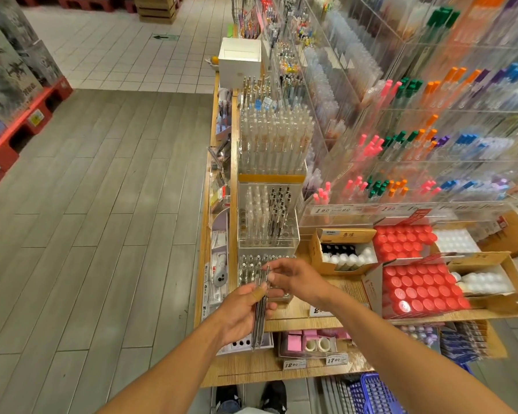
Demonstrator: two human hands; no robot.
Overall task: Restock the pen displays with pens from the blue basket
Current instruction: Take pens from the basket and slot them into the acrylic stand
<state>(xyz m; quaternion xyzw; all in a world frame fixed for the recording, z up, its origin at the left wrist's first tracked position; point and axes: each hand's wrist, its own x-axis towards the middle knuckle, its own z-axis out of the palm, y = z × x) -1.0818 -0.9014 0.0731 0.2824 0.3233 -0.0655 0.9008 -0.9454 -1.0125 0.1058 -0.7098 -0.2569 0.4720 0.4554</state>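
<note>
My left hand (245,312) grips a bundle of dark pens (260,312), their long axis running away from me, tips toward the shelf and tails hanging past my palm. My right hand (293,279) pinches the top of one pen in that bundle with thumb and forefinger. Just beyond my fingers stands a clear pen display (266,216) in stepped tiers, holding upright clear and black pens. Right of my right hand, a brown carton (341,252) holds white and black bottles, and two trays of red-capped jars (419,288) sit beside it. Below my right arm, the blue basket (371,395) holds long grey items. Price tags (337,360) under my wrists read 12.00 and 17.00.
</note>
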